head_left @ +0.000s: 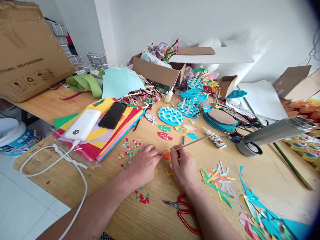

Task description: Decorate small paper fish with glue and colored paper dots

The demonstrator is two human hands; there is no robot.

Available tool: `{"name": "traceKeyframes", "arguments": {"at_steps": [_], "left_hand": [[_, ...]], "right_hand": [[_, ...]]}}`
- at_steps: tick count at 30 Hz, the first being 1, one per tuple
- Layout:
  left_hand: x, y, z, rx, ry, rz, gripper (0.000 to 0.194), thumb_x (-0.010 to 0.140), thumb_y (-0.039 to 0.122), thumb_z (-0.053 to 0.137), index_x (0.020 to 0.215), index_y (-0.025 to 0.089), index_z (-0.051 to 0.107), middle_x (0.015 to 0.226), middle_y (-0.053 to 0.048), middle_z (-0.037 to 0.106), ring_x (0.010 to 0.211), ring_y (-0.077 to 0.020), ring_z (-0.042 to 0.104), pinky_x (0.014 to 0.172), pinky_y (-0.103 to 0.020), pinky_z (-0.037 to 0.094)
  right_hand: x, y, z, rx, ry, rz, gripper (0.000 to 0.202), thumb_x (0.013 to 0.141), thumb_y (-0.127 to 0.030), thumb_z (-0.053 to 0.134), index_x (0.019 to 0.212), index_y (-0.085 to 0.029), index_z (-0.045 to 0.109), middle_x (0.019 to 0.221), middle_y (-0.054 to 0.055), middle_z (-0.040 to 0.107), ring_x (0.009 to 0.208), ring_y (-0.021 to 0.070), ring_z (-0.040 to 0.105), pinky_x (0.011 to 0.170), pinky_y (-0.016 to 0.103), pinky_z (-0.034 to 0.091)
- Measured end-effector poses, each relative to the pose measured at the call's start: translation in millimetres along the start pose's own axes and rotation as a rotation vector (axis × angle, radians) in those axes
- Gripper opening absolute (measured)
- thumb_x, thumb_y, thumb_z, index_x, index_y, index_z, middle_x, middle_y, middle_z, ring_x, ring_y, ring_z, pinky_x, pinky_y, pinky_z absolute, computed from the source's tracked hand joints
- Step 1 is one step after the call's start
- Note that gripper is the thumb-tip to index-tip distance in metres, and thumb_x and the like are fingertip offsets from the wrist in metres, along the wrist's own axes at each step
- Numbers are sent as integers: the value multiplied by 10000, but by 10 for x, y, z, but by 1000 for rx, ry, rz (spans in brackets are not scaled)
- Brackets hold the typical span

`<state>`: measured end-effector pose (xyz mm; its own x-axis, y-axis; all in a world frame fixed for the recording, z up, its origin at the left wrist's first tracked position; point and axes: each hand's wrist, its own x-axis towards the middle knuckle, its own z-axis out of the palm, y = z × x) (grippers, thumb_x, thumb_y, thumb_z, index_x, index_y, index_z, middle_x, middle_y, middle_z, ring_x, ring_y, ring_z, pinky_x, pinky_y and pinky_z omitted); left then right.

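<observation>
- The small orange paper piece (166, 154) sits on or just over the wooden worktop (105, 196), between both hands; taking it as the clock's centre, the other places follow.
- The left hand (146, 164), at eight o'clock, has its fingers drawn together against the piece's left edge; whether they pinch it or only press it, I cannot tell.
- The right hand (185, 168), at four o'clock, has its fingers closed round a thin, pale brown stick (197, 141), whose lower end reaches the piece.
- A heavy push or sideways slip of that stick could crease the paper or knock it askew, since it looks light and thin.
- Red-handled metal scissors (179, 206) lie at five o'clock, beside the right forearm, blades pointing left; a backward sweep of the arm could catch them.
- Tiny coloured paper dots (128, 148) lie around ten o'clock and red and green paper triangles (143, 197) near seven (easily scattered, such scraps), so a dragging sleeveless forearm or a draught could mix them.
- The white glue bottle (217, 139) lies on its side towards two o'clock; if its cap is loose, which I cannot tell, glue could seep out.
</observation>
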<state>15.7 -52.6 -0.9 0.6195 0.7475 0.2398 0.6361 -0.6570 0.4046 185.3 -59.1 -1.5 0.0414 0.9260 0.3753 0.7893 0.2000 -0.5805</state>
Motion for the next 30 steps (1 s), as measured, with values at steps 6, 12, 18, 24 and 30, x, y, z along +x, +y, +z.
{"name": "traceKeyframes", "arguments": {"at_steps": [6,12,18,24,30], "left_hand": [[46,26,1,-32,-18,-29,342,788,-27,488,1048,148,626,1089,-76,630,1110,-234,486,986,-409,447],[59,28,35,-6,-7,-27,364,818,-13,474,1098,167,621,1115,-73,614,1102,-235,491,959,-421,459],[70,16,52,13,1,-14,341,844,-5,470,1094,162,630,1106,-67,620,1092,-232,489,963,-406,453],[71,33,27,55,-18,0,319,855,5,478,1099,155,620,1100,-66,627,1103,-237,481,977,-398,435],[67,48,16,70,-20,-3,307,851,4,487,1077,166,620,1091,-62,632,1095,-241,481,973,-405,431]], "right_hand": [[10,2,-7,1,-5,-1,232,937,-295,385,779,-199,526,573,-11,548,477,141,517,512,239,348],[9,18,8,-5,-4,0,234,935,-285,370,803,-193,539,592,3,574,485,145,521,516,244,353],[14,25,7,33,-4,-9,210,926,-261,373,788,-203,519,649,15,603,506,142,534,534,247,363],[18,25,-1,29,3,26,207,924,-271,379,793,-203,523,593,-9,553,493,148,523,521,244,355],[2,28,-3,28,11,24,202,926,-267,380,801,-202,524,603,-9,551,514,151,536,539,243,365]]}}
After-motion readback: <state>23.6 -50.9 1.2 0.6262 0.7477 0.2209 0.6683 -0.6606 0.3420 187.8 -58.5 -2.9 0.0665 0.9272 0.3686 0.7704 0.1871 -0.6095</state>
